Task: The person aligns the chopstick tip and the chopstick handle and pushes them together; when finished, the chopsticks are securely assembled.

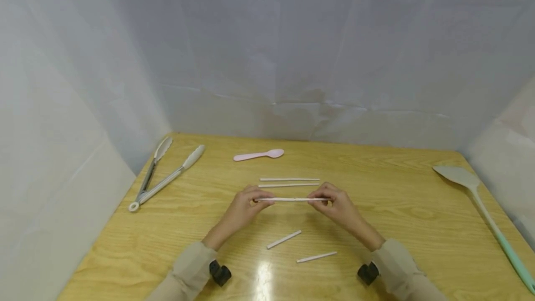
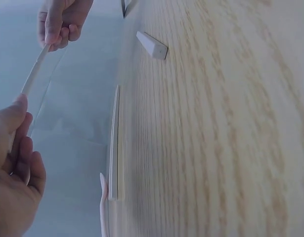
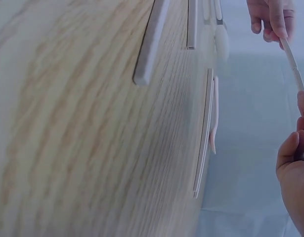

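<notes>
A thin white chopstick (image 1: 291,199) is held level above the table, one end in each hand. My left hand (image 1: 246,202) pinches its left end between thumb and fingers. At the opposite end, my right hand (image 1: 334,203) pinches it the same way. The stick bows slightly, and a small mark or kink (image 3: 294,67) shows near its middle in the right wrist view. Beyond the hands, two similar chopsticks (image 1: 289,185) lie side by side. Nearer to me are two shorter white pieces, one slanted stick piece (image 1: 284,239) and another stick piece (image 1: 316,257).
Metal tongs (image 1: 165,185) with pale tips lie spread at the left. A pink spoon (image 1: 259,155) rests toward the back of the wooden table (image 1: 388,226). Along the right edge is a spatula (image 1: 486,212) with a green handle. Pale sheeting (image 1: 267,59) surrounds the back and sides.
</notes>
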`<state>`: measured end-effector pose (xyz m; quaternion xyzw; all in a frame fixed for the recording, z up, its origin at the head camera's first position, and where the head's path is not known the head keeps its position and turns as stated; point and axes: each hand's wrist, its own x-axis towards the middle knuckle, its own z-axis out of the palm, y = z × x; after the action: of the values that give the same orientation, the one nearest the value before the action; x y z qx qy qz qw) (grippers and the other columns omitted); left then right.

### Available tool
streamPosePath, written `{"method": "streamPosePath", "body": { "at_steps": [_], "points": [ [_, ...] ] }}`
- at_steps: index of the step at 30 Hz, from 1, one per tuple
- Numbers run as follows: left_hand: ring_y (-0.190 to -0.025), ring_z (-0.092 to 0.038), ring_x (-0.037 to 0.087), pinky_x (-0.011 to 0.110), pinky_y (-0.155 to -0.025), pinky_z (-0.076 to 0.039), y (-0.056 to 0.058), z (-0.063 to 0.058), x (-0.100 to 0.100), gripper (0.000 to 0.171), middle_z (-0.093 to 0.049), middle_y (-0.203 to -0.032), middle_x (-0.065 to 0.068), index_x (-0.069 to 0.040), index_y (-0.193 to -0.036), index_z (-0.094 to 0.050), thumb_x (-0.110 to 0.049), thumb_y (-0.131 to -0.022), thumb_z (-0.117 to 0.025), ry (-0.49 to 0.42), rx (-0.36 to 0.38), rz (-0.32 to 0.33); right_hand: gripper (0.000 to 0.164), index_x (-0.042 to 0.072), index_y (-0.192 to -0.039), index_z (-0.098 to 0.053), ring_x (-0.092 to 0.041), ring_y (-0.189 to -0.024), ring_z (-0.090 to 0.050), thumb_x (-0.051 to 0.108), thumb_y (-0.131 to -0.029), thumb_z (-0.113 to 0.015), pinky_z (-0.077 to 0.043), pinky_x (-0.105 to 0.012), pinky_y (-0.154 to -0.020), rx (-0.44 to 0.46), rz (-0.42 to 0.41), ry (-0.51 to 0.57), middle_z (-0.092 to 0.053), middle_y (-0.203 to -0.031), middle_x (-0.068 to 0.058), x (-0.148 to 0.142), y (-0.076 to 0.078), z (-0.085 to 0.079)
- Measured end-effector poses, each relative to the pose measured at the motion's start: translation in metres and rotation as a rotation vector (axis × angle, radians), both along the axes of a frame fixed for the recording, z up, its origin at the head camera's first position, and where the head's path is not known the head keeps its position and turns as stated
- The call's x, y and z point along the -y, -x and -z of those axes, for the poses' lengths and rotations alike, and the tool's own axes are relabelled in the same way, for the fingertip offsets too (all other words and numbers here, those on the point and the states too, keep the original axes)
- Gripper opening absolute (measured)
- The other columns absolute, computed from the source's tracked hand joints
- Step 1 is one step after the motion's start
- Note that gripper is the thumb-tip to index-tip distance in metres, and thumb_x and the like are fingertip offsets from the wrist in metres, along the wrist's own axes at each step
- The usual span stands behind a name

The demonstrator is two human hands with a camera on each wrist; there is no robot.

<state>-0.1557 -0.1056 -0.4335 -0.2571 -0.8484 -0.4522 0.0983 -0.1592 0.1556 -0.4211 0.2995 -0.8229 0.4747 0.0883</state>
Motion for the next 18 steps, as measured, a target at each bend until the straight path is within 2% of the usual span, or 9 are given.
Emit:
{"method": "streamPosePath", "body": {
  "at_steps": [3, 8, 13, 18],
  "points": [
    [-0.08, -0.054, 0.011, 0.024, -0.07, -0.049, -0.001, 0.0, -0.001, 0.016, -0.068, -0.09, 0.004, -0.006, -0.097, -0.073, -0.013, -0.083, -0.069, -0.011, -0.024, -0.001, 0.008, -0.004, -0.086, -0.069, -0.003, -0.065, -0.044, -0.008, -0.08, -0.068, -0.042, -0.02, -0.055, -0.031, 0.014, 0.0, -0.059, -0.078, -0.009, 0.005, -0.006, -0.008],
    [-0.08, -0.053, 0.011, 0.026, -0.068, -0.049, -0.003, 0.001, -0.002, 0.016, -0.066, -0.089, 0.003, -0.005, -0.097, -0.072, -0.012, -0.083, -0.069, -0.027, -0.034, -0.004, 0.009, 0.0, -0.087, -0.07, -0.001, -0.065, -0.043, -0.006, -0.08, -0.069, -0.04, -0.019, -0.054, -0.05, 0.028, 0.01, -0.057, -0.077, -0.004, 0.002, 0.004, 0.014],
    [-0.078, -0.053, 0.009, 0.023, -0.068, -0.049, -0.003, -0.002, -0.004, 0.015, -0.063, -0.085, 0.001, -0.006, -0.098, -0.072, -0.014, -0.085, -0.067, -0.034, -0.003, -0.017, 0.011, 0.004, -0.087, -0.07, 0.0, -0.066, -0.044, -0.003, -0.08, -0.07, -0.041, -0.019, -0.054, -0.082, 0.018, 0.046, -0.057, -0.078, -0.001, 0.0, 0.008, 0.016],
    [-0.081, -0.057, 0.01, 0.024, -0.074, -0.051, -0.001, -0.008, -0.005, 0.019, -0.063, -0.09, 0.003, -0.005, -0.104, -0.07, -0.016, -0.089, -0.063, -0.073, 0.071, 0.005, 0.015, 0.005, -0.087, -0.07, -0.002, -0.065, -0.044, -0.007, -0.077, -0.071, -0.04, -0.021, -0.052, -0.13, 0.02, 0.074, -0.058, -0.079, -0.002, -0.001, 0.009, 0.011]
  ]
}}
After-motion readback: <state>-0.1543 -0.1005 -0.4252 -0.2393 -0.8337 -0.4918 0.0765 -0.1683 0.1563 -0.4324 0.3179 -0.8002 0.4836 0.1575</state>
